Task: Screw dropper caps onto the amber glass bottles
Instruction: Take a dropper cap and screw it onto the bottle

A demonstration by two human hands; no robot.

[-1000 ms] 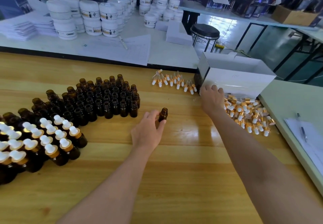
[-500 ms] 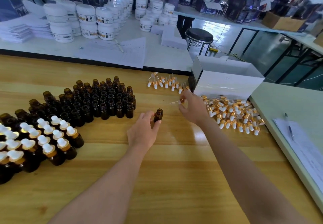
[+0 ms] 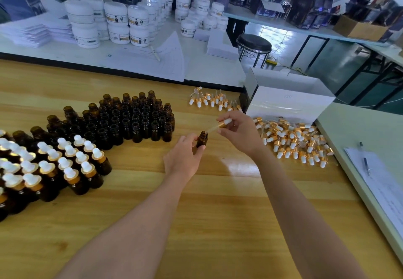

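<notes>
Wooden table (image 3: 218, 213), long, glossy. White box (image 3: 283, 106) at its far right edge.

Uncapped amber bottles (image 3: 135, 121) stand in a tight block at centre-left. Capped bottles (image 3: 54, 169) are grouped nearer, at left. A loose pile of dropper caps (image 3: 294, 143) lies in front of the box, with a small row of caps (image 3: 213, 101) beyond it.

Left hand (image 3: 183, 158): thumb and fingers curled round one amber bottle (image 3: 201, 140), mouth open, apart from the block. Whether its base rests on the wood, cannot tell.

Right hand (image 3: 242, 132): a second ago at the pile by the box, now back over the centre, pinching a dropper cap (image 3: 222, 124) by its gold collar and white bulb. The glass pipette slants down, its tip at the bottle's mouth.

Judgement: fetch done, insertion starting. The pipette is not yet inside and the threads are not engaged. Next it needs straightening, lowering and twisting.
</notes>
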